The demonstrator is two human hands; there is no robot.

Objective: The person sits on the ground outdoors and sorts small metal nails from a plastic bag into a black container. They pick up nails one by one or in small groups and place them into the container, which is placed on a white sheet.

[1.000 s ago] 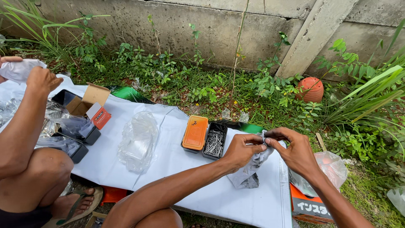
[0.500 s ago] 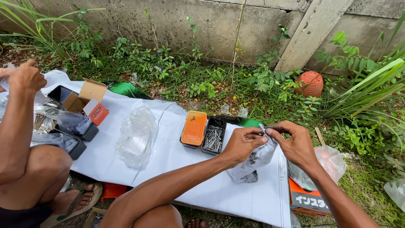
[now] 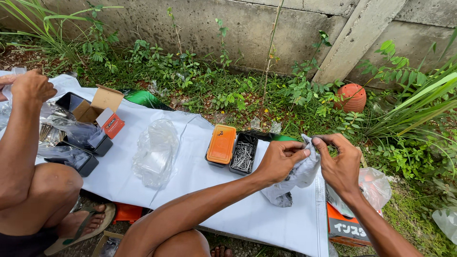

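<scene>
Left hand (image 3: 278, 159) and right hand (image 3: 340, 164) both up over the right part of the white sheet (image 3: 200, 181) that covers the low desk. Both pinch the top edge of a small cloudy plastic bag (image 3: 297, 178); left thumb and forefinger pressed together on the bag's left corner, right fingers (image 3: 320, 143) pressed together on its right corner, the two hands just beside each other. Bag hangs down from the pinch, its bottom end touching the sheet; dark small pieces show through the plastic, too blurred to tell what.

Just left of the left hand: open black case of nails (image 3: 243, 156) lying on the sheet, its orange lid (image 3: 221, 145) flat beside it, touching. Further left, crumpled clear plastic bag (image 3: 154, 152) on the sheet. Far left: open cardboard box (image 3: 102, 107) with red flap, black trays (image 3: 81, 143) with plastic wrap.

Another person sits at left edge, knee bent, sandal on the ground, that person's hand (image 3: 31, 85) raised and gripping clear plastic.

Under the right hand, off the sheet's edge: orange carton (image 3: 347, 228) and another clear plastic bag (image 3: 376, 185). Behind: weeds, terracotta pot (image 3: 352, 97) tipped on its side, concrete wall (image 3: 238, 24).
</scene>
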